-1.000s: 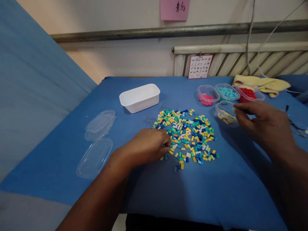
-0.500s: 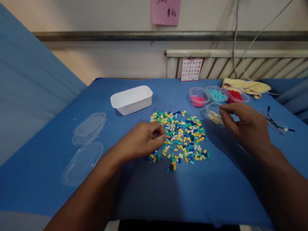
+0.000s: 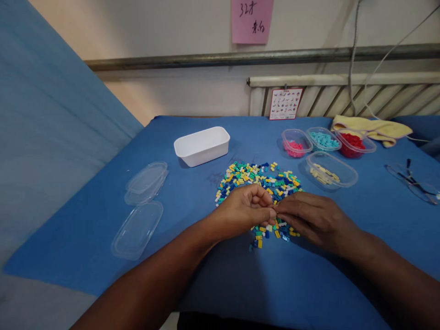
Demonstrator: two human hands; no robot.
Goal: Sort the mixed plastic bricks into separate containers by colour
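Observation:
Small mixed building bricks point(image 3: 240, 176) in yellow, green, blue and white lie in a loose pile on the blue cloth. Over this pile my left hand point(image 3: 245, 208) has its fingers curled, thumb and fingertips pinched. My right hand point(image 3: 314, 217) meets it from the right, its fingers pressed together at my left fingertips. Whatever is between the fingertips is too small and covered to name. Just beyond my right hand stands a clear plastic tub point(image 3: 351, 178) with pale yellow bricks point(image 3: 323, 174) in it.
Behind are clear tubs of pink bricks point(image 3: 294, 147), light blue bricks point(image 3: 323, 140) and red bricks point(image 3: 352, 142). A white box point(image 3: 202, 156) stands back left, clear lids point(image 3: 137, 229) lie left. Glasses point(image 3: 410, 178) and a yellow cloth point(image 3: 371, 128) are at right.
My right hand has moved left from the tub of pale yellow bricks to my left hand over the pile. The fingertips now meet. The view has shifted a little to the left.

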